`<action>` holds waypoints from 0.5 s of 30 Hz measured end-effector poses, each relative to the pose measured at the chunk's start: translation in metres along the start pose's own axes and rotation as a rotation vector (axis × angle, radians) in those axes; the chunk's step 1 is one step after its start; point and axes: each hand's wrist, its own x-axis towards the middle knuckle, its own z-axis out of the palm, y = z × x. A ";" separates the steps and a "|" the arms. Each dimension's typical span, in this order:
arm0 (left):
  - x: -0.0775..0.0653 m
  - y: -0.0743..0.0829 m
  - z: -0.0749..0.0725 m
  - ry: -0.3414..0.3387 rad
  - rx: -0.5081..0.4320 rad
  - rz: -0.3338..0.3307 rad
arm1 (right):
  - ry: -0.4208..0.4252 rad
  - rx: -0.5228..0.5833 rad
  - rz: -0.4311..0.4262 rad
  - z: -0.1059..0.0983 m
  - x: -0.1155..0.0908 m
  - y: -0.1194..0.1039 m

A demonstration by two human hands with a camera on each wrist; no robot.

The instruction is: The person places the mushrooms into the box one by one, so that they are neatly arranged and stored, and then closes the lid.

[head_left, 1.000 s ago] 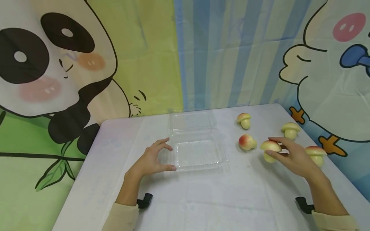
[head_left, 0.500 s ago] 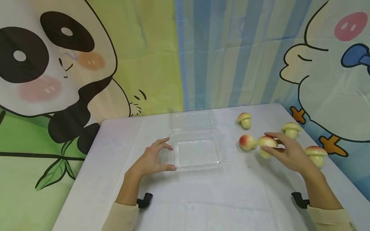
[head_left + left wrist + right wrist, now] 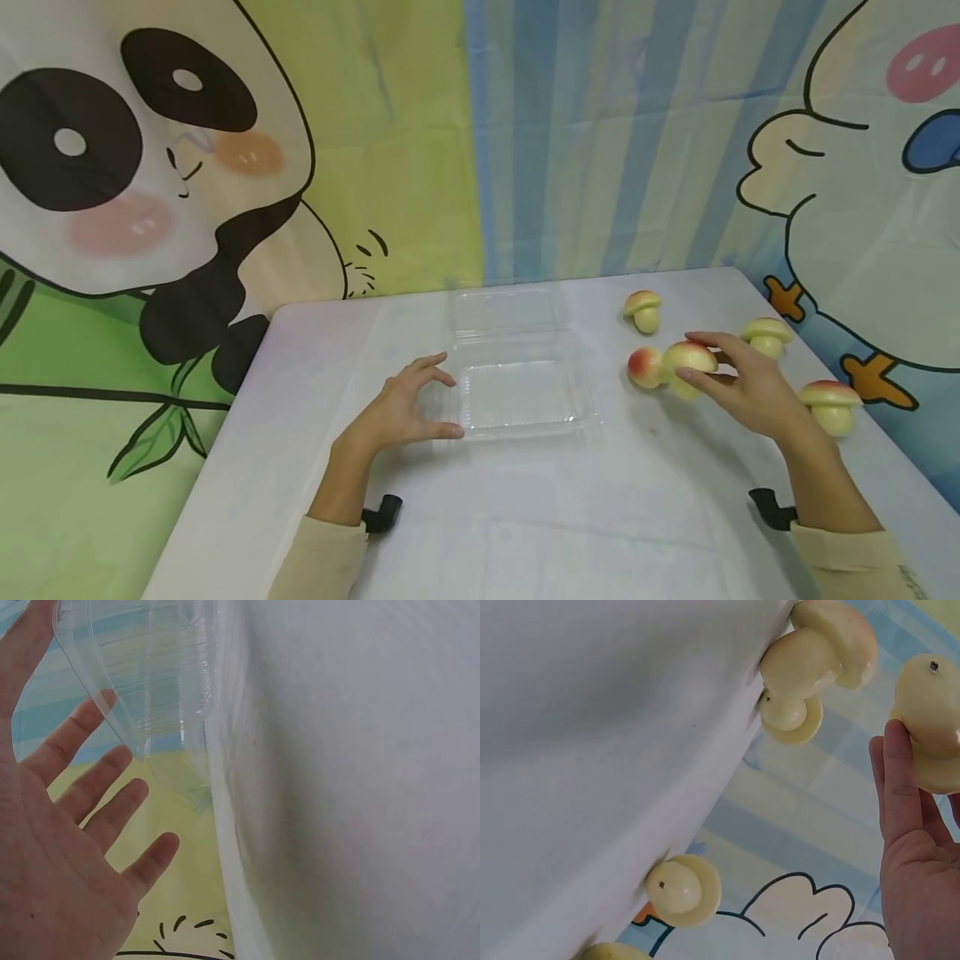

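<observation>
Left hand (image 3: pixel 397 412) rests on white table (image 3: pixel 525 517), fingers spread loose, holding nothing, fingertips at near-left corner of clear plastic clamshell box (image 3: pixel 517 392). Box open, long axis left-right, lid (image 3: pixel 510 310) hinged flat toward far side.

Right hand (image 3: pixel 738 387) pinches cream-and-red toy mushroom (image 3: pixel 686 362) between thumb and fingers, lifted off table, cap uppermost and tipped left, stem down-right. Since a second ago mushroom carried left, now just beside red-capped mushroom lying on side (image 3: pixel 643 367); left hand and box unchanged.

Farther: three upright mushrooms at right.
</observation>
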 end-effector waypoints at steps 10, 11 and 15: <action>-0.002 0.000 -0.001 0.006 -0.018 0.017 | -0.011 -0.024 -0.008 0.003 0.011 -0.012; -0.002 0.000 -0.001 0.006 -0.017 0.021 | -0.008 -0.017 -0.010 0.003 0.013 -0.013; -0.001 0.001 -0.002 0.000 -0.009 0.021 | 0.008 0.014 -0.029 0.008 0.018 -0.017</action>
